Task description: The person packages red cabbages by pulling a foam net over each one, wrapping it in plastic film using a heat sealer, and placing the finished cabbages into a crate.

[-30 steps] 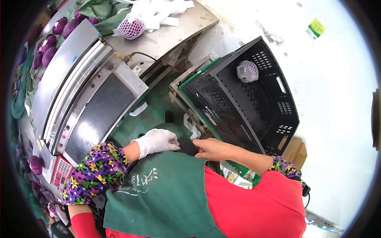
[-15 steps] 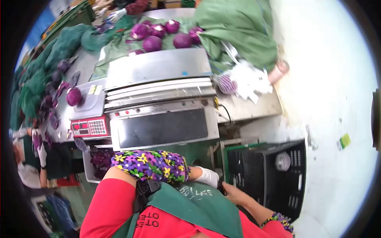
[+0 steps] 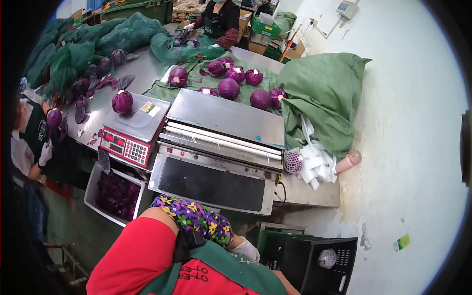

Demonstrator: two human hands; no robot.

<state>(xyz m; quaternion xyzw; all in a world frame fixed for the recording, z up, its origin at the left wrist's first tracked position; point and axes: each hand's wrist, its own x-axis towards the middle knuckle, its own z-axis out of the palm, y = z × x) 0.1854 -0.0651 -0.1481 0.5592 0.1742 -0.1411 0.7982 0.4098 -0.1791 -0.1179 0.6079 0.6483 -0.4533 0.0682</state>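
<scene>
My left hand (image 3: 247, 250), in a white glove below a flowered sleeve, is low in front of my green apron (image 3: 236, 268); its fingers are hidden. A strip of bare skin at the bottom edge belongs to my right hand or wrist (image 3: 285, 281); no fingers show. Ahead stands a steel wrapping machine (image 3: 221, 125) with a dark plate (image 3: 211, 184). Left of it, a red cabbage (image 3: 122, 102) sits on a scale (image 3: 129, 140) with a lit red display. Several red cabbages (image 3: 228, 89) lie behind the machine on green cloth.
A black crate (image 3: 290, 255) holding a netted round item (image 3: 327, 258) stands at lower right. White foam nets (image 3: 317, 164) and a green sack (image 3: 324, 93) are by the wall. A bin of purple leaves (image 3: 118, 194) sits below the scale. Co-workers (image 3: 34, 132) are left and behind.
The view has tilted up and turned, so the table appears lower and a co-worker at the back shows. My hands sit lower in view, and the right one has mostly dropped out.
</scene>
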